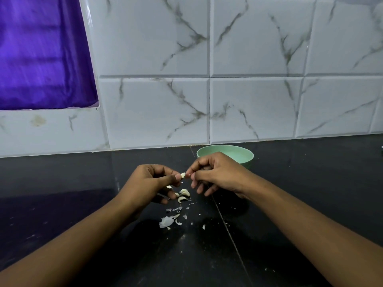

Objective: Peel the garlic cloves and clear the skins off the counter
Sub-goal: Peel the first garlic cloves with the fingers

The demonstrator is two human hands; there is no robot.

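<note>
Head view: left hand (151, 183) pinches a garlic clove (183, 175), held up front-left of the green bowl (246, 156). Further front-left of the bowl, skins (166, 221) and two spare cloves (183, 195) lie on the dark tabletop (62, 193). Right hand (215, 172), just in front of the bowl, pinches the same clove's other end. Risk: the small clove may slip from the pinch, and light flakes may scatter when swept.
</note>
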